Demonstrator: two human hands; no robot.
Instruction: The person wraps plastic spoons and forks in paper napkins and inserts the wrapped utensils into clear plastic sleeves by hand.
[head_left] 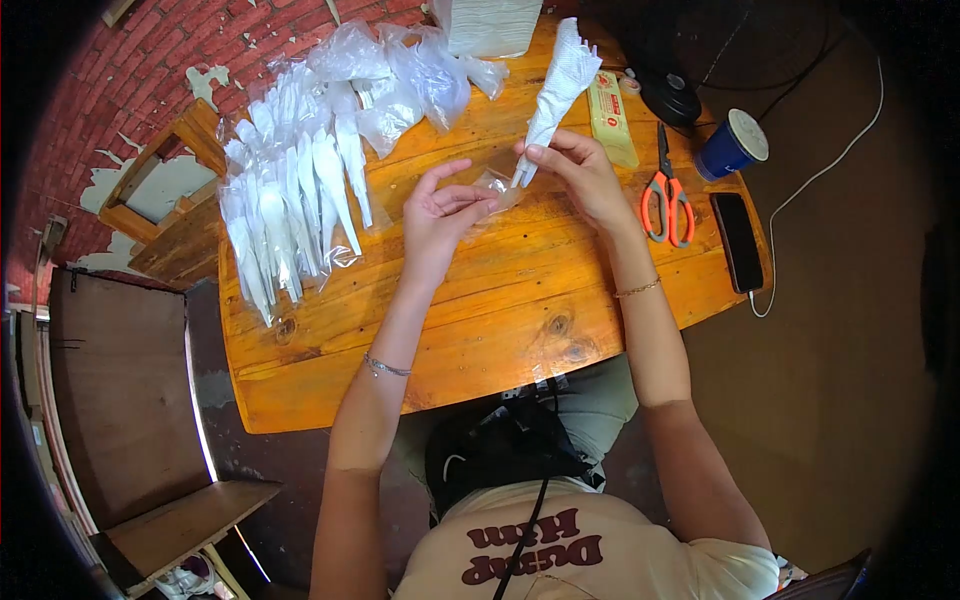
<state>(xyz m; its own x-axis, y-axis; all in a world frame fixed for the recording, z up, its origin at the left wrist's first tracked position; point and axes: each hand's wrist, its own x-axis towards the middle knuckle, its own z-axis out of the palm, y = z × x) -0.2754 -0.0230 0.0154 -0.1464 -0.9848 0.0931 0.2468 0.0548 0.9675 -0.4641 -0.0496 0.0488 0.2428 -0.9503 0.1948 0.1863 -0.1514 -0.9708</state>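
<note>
And here's the right hand point(572, 172), pinching the napkin bundle point(558, 90) by its lower end, the top leaning toward one o'clock! The left hand point(448, 208) has finger and thumb closed on the clear bag point(500, 189) just beside it. Packs point(290, 190) crowd nine to eleven o'clock on the tabletop point(480, 300); scissors point(667, 205) lie at three, near the cup point(732, 145).

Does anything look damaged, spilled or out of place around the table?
The brick-patterned wall looks damaged: its red surface is missing in pale patches beyond the table's left end. No spill shows on the wooden table.
</note>
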